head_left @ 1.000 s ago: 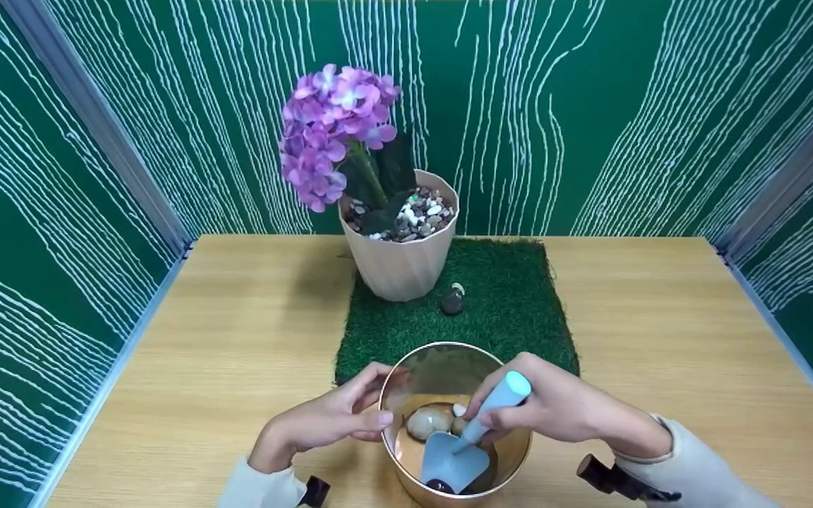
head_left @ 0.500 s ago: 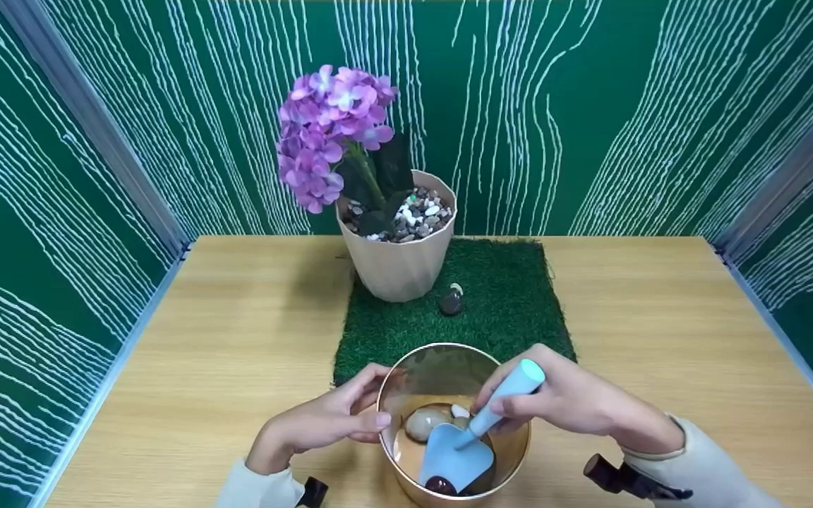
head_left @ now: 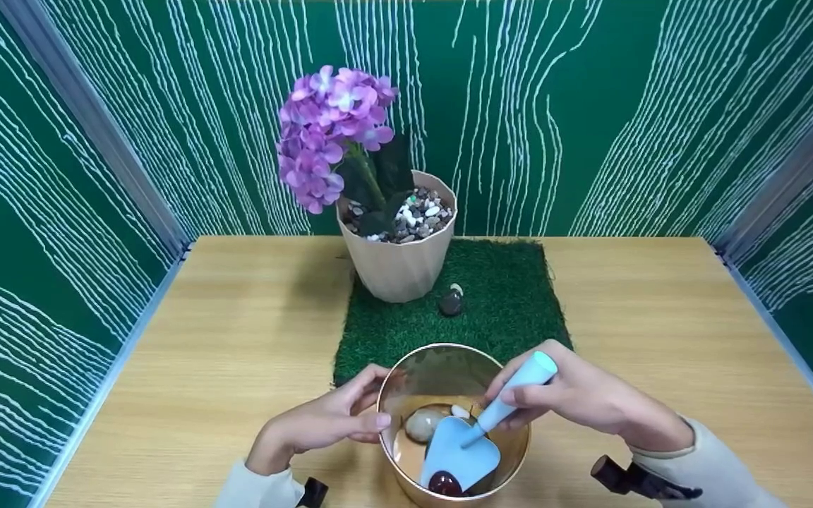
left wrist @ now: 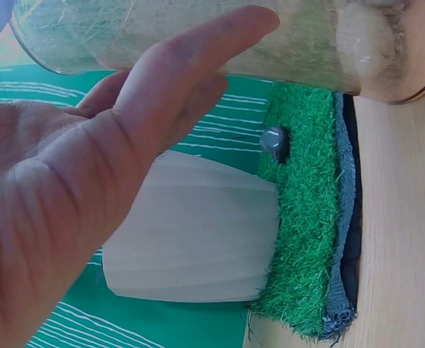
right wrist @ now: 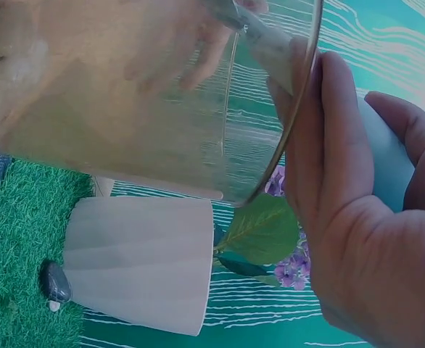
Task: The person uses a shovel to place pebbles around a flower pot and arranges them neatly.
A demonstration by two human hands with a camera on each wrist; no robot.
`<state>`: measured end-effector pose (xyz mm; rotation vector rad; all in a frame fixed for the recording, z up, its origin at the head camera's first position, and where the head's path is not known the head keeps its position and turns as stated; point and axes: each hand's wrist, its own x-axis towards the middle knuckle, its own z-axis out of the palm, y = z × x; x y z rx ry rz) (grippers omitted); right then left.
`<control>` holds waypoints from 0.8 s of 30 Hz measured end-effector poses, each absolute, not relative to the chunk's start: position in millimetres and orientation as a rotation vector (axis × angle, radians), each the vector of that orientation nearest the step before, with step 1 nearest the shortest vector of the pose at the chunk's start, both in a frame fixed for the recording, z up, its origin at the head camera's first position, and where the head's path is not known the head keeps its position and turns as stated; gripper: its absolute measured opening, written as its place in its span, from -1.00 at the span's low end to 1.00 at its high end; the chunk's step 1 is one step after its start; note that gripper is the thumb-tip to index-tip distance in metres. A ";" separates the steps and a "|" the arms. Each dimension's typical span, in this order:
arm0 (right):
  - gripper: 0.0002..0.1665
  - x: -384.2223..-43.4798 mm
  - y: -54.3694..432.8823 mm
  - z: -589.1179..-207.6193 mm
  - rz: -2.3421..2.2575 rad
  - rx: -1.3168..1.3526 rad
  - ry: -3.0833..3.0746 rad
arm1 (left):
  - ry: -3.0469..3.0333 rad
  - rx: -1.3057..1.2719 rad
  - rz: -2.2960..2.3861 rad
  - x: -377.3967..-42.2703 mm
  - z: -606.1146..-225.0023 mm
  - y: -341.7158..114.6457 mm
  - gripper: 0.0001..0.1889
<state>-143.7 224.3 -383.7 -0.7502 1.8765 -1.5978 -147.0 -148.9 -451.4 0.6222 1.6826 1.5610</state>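
Head view: a clear round container (head_left: pixel 442 349) with a gold rim stands at the table's front. My left hand (head_left: pixel 329 420) holds its left side, thumb in front, fingers behind. My right hand (head_left: pixel 576 391) grips the handle of a light blue hand trowel (head_left: pixel 459 451), whose blade slants down inside the container. A shiny dark red-brown stone (head_left: pixel 444 483) lies at the blade's tip. Beside the blade are a large pale stone (head_left: pixel 422 425) and a small white stone (head_left: pixel 459 411); the blade hides part of the bottom. In the right wrist view, the fingers (right wrist: pixel 347 130) wrap the handle at the rim.
Behind the container lies a square of artificial grass (head_left: pixel 512 296). On it stand a beige pot (head_left: pixel 399 271) of pebbles with a purple flower (head_left: pixel 336 127), and a dark stone (head_left: pixel 451 303) with a small pale one. Green walls with white lines enclose the wooden table (head_left: pixel 237 317).
My right hand has moved up and to the right with the trowel. The dark red-brown stone shows more fully at the blade's tip. My left hand stays on the container.
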 end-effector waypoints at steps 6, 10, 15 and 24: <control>-0.68 -144.5 228.8 -386.5 -1.628 -0.721 1.861 | 1.653 0.630 1.584 -146.2 -452.7 -148.9 -0.16; -0.68 -145.3 231.7 -388.1 -1.631 -0.715 1.861 | 1.655 0.631 1.591 -145.6 -452.8 -149.0 -0.18; -0.67 -146.6 233.8 -390.5 -1.625 -0.708 1.867 | 1.656 0.632 1.588 -145.4 -453.1 -149.4 -0.22; -0.62 -149.8 240.0 -391.4 -1.655 -0.647 1.800 | 1.657 0.636 1.579 -146.7 -452.2 -149.8 -0.24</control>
